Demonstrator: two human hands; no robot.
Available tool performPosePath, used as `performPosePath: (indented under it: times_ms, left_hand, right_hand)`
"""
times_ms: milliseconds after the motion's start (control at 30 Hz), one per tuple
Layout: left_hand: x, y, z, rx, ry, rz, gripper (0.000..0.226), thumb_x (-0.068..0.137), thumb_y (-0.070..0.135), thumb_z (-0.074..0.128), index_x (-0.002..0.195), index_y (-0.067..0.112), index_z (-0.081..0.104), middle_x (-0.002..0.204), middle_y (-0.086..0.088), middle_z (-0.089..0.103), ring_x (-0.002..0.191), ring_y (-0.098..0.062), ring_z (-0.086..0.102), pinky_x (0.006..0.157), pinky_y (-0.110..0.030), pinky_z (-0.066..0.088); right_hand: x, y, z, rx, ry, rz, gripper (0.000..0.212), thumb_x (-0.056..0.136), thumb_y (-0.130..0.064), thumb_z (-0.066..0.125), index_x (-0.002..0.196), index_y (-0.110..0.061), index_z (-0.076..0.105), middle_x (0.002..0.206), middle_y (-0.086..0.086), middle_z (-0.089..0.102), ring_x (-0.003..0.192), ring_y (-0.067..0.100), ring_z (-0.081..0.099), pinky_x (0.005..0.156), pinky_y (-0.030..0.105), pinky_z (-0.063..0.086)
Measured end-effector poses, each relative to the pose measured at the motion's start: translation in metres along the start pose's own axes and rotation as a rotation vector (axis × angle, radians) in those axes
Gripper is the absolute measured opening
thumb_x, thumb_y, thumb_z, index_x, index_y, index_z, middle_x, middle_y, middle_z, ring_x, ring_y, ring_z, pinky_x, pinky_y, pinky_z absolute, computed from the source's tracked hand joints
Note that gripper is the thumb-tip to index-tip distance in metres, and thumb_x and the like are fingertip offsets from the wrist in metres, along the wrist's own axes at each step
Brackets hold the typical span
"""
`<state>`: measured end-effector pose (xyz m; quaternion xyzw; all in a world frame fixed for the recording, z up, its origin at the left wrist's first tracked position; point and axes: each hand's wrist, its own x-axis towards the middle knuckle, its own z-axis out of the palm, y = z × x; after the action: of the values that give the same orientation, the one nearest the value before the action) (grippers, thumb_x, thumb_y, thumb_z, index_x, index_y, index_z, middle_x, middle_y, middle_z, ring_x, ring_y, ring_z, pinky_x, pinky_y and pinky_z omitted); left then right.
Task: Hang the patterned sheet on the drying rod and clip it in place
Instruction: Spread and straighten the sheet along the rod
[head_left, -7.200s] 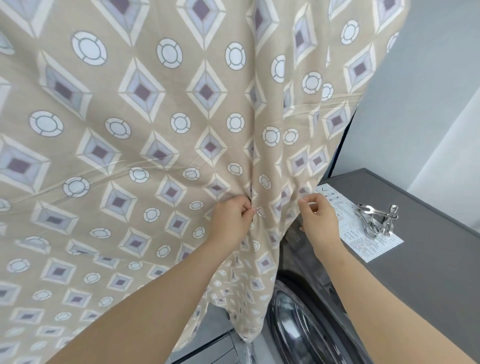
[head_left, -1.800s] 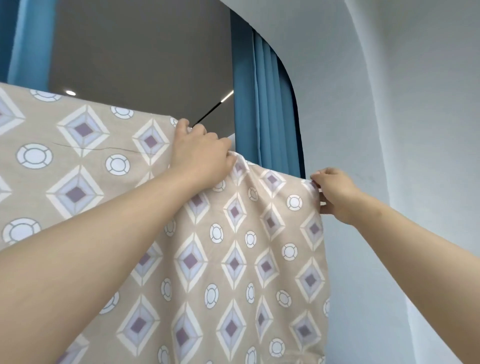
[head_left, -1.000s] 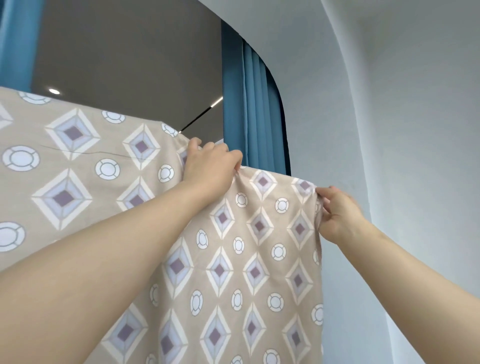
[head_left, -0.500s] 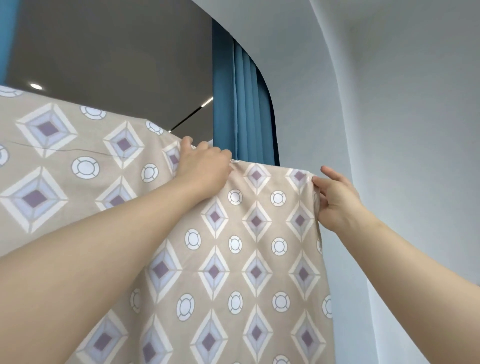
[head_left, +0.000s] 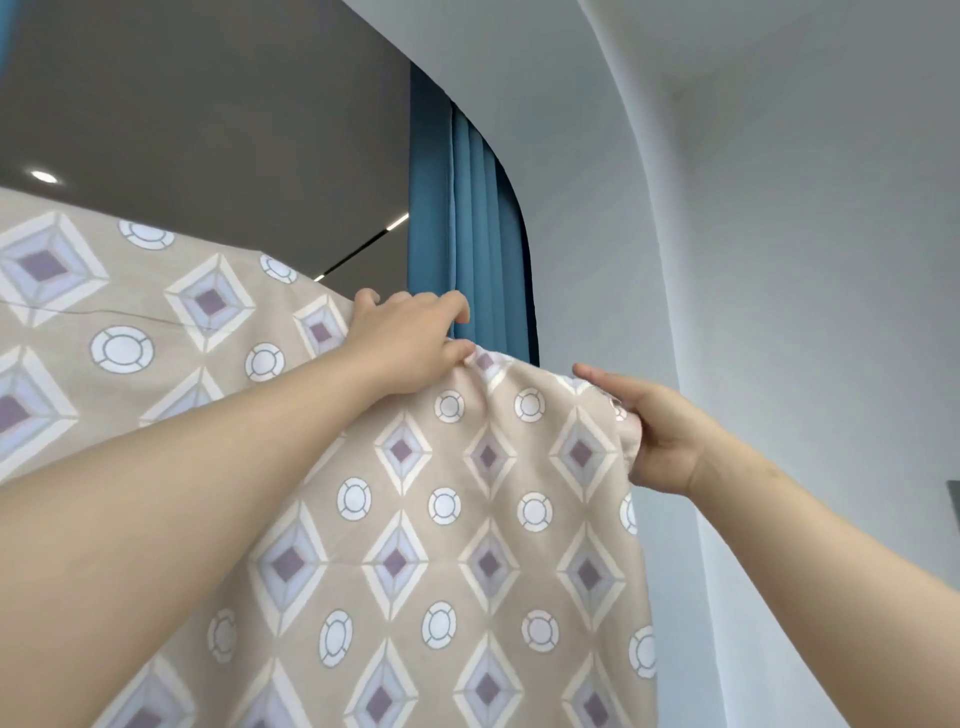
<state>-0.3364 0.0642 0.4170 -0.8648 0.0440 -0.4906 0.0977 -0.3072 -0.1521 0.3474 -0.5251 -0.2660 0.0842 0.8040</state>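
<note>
Overhead, left hand (head_left: 410, 343) and right hand (head_left: 660, 436) grip the sheet (head_left: 441, 545) — blue curtain (head_left: 462, 234) behind

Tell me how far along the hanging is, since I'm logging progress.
Done: the sheet is draped over the top and hangs down; the rod itself is hidden under it. In hand: the left hand grips the top fold and the right hand holds the side edge, apparently straightening it. To do: clipping; no clip shows on the sheet.
</note>
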Motion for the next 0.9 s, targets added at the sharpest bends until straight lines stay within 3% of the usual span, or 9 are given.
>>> performPosePath:
  times_ms: [67, 167, 300, 433, 500, 600, 700, 800, 900]
  left_hand:
    - [0.000, -0.001, 0.001, 0.031, -0.032, 0.038, 0.028, 0.095, 0.047, 0.036, 0.105, 0.027, 0.053, 0.102, 0.008, 0.059, 0.108, -0.019, 0.049, 0.096, -0.043, 0.023]
    - [0.001, -0.004, 0.000, 0.014, -0.028, 0.033, 0.031, 0.096, 0.046, 0.033, 0.097, 0.027, 0.058, 0.091, 0.009, 0.060, 0.103, -0.018, 0.052, 0.093, -0.041, 0.023]
    - [0.003, -0.006, -0.006, 0.117, -0.051, 0.003, 0.043, 0.094, 0.057, 0.027, 0.095, 0.024, 0.055, 0.092, 0.005, 0.063, 0.097, -0.018, 0.055, 0.096, -0.042, 0.023]
    - [0.004, -0.009, -0.010, 0.116, -0.083, 0.046, 0.031, 0.097, 0.043, 0.033, 0.074, 0.027, 0.047, 0.077, 0.009, 0.055, 0.088, -0.016, 0.051, 0.096, -0.040, 0.025]
    - [0.004, -0.010, -0.009, 0.111, -0.074, 0.052, 0.034, 0.099, 0.036, 0.032, 0.068, 0.026, 0.042, 0.071, 0.012, 0.049, 0.084, -0.015, 0.047, 0.094, -0.039, 0.025]
    - [0.006, -0.009, -0.006, 0.101, -0.041, 0.021, 0.032, 0.100, 0.029, 0.025, 0.077, 0.022, 0.046, 0.074, 0.008, 0.052, 0.083, -0.018, 0.046, 0.089, -0.037, 0.025]
    - [0.007, -0.005, -0.006, 0.090, 0.015, 0.038, 0.031, 0.100, 0.032, 0.025, 0.076, 0.022, 0.041, 0.073, 0.008, 0.052, 0.085, -0.020, 0.053, 0.083, -0.036, 0.023]
    - [0.005, -0.003, -0.010, 0.106, -0.049, 0.044, 0.031, 0.096, 0.049, 0.031, 0.095, 0.022, 0.047, 0.087, 0.006, 0.058, 0.093, -0.019, 0.055, 0.090, -0.039, 0.026]
    - [0.004, -0.009, -0.015, 0.255, -0.141, 0.007, 0.032, 0.093, 0.050, 0.034, 0.100, 0.024, 0.051, 0.097, 0.004, 0.060, 0.099, -0.018, 0.054, 0.091, -0.039, 0.027]
  right_hand:
    - [-0.003, -0.002, 0.003, -0.041, -0.046, -0.034, 0.025, 0.092, -0.015, 0.052, 0.113, -0.024, 0.063, 0.083, 0.002, 0.071, 0.066, 0.018, 0.067, 0.061, 0.031, 0.058]
    - [0.003, -0.007, 0.007, 0.008, 0.130, -0.164, 0.028, 0.093, -0.005, 0.048, 0.109, -0.023, 0.062, 0.067, 0.001, 0.068, 0.050, 0.013, 0.064, 0.048, 0.024, 0.055]
    - [0.013, -0.006, 0.004, 0.090, 0.302, -0.175, 0.016, 0.092, -0.006, 0.053, 0.096, -0.018, 0.064, 0.078, 0.003, 0.063, 0.065, 0.017, 0.060, 0.061, 0.031, 0.054]
    - [0.008, 0.005, 0.003, -0.058, 0.131, 0.075, 0.012, 0.092, -0.021, 0.056, 0.098, -0.014, 0.064, 0.075, 0.006, 0.070, 0.056, 0.021, 0.068, 0.049, 0.032, 0.057]
    - [0.010, 0.007, 0.003, -0.058, 0.080, 0.050, 0.017, 0.091, -0.020, 0.057, 0.107, -0.015, 0.062, 0.079, 0.005, 0.070, 0.062, 0.021, 0.068, 0.057, 0.033, 0.058]
    - [0.018, 0.000, 0.006, 0.059, 0.253, -0.134, 0.022, 0.091, -0.011, 0.057, 0.113, -0.018, 0.060, 0.082, 0.004, 0.065, 0.069, 0.018, 0.061, 0.066, 0.035, 0.053]
    - [0.024, -0.007, 0.006, 0.185, 0.353, -0.265, 0.027, 0.091, -0.002, 0.053, 0.114, -0.015, 0.060, 0.078, 0.006, 0.060, 0.064, 0.017, 0.059, 0.056, 0.028, 0.054]
    - [0.018, -0.002, 0.008, 0.236, 0.241, -0.215, 0.029, 0.092, 0.000, 0.049, 0.114, -0.019, 0.054, 0.085, 0.009, 0.059, 0.067, 0.019, 0.060, 0.060, 0.033, 0.054]
    - [0.016, 0.008, 0.005, 0.081, 0.213, -0.084, 0.030, 0.094, 0.001, 0.047, 0.117, -0.018, 0.051, 0.087, 0.008, 0.060, 0.065, 0.020, 0.061, 0.060, 0.037, 0.053]
